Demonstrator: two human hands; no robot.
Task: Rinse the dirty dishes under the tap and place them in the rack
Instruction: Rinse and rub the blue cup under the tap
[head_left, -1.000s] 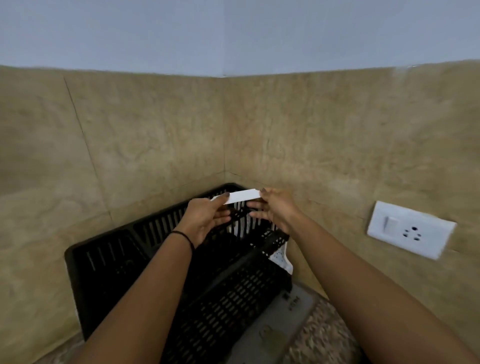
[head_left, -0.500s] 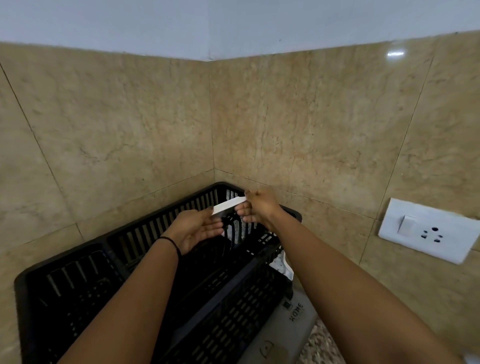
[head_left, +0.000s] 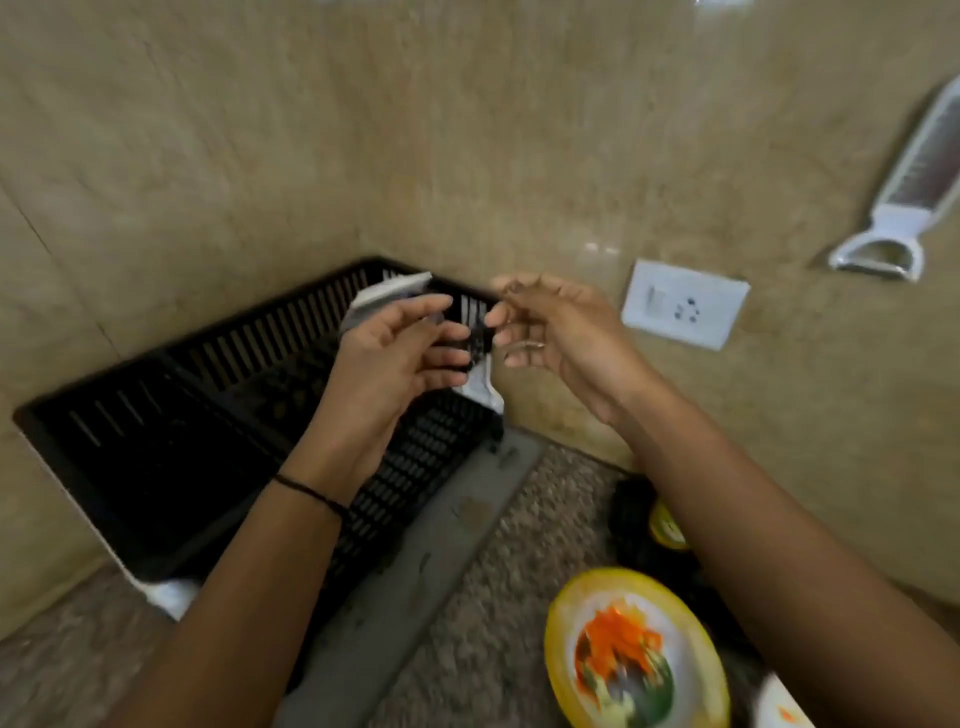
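Observation:
A black slatted dish rack (head_left: 156, 415) stands in the corner against the tiled walls. A white dish (head_left: 387, 299) stands on edge in the rack's far corner, partly hidden behind my left hand. My left hand (head_left: 400, 358) hovers just in front of that dish with fingers spread and nothing in it. My right hand (head_left: 556, 332) is level with it to the right of the rack's corner, fingers apart and empty. A yellow-rimmed plate (head_left: 634, 649) with orange and green food scraps lies on the counter at the lower right.
A grey drain tray (head_left: 415, 561) juts out from under the rack onto the speckled counter. Another yellow dish (head_left: 667, 525) and a white dish edge (head_left: 779, 706) lie near the dirty plate. A wall socket (head_left: 683, 304) and a hanging white grater (head_left: 914, 192) are on the right wall.
Both hands held the white dish over the rack's far corner before; now they have let go and drawn back. The view has tipped down, so the counter and dirty plates show.

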